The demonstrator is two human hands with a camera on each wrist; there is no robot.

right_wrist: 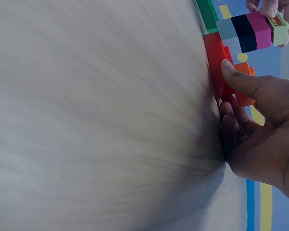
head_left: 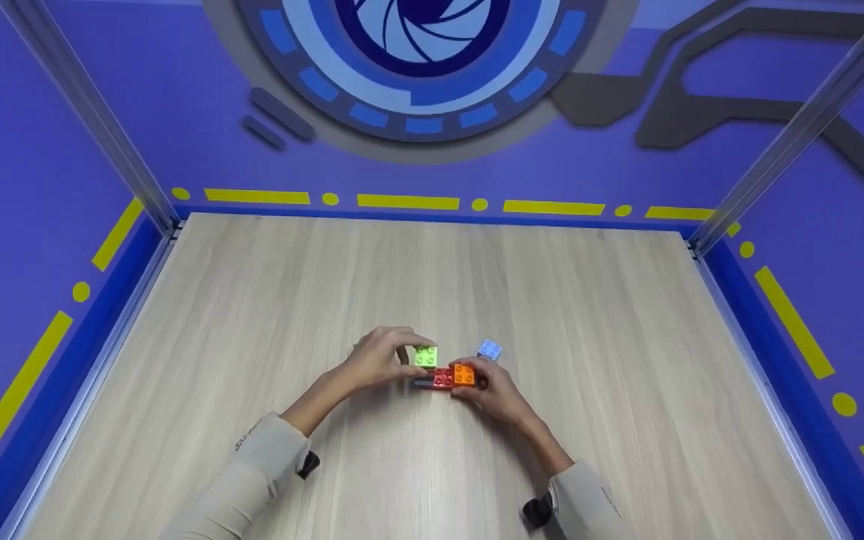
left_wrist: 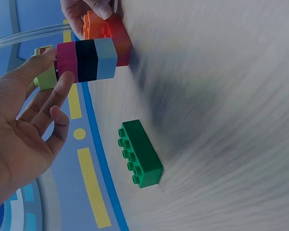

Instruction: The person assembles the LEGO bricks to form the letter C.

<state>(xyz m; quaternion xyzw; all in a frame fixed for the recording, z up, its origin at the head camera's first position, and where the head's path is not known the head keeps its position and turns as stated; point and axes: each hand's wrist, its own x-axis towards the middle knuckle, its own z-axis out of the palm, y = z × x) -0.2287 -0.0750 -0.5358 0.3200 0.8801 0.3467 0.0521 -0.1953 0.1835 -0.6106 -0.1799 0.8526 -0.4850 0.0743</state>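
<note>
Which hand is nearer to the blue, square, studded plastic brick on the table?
Right. The right hand is just on the near side of the blue brick; the left hand is farther off, to its left, holding a lime-green plastic brick.

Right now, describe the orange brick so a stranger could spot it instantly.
Start at the pale wooden table and find the right hand over it. In that hand's grip, the orange brick sits on top of a red brick. Its colour sets it apart from that red one and from the lime-green brick in the left hand.
</note>
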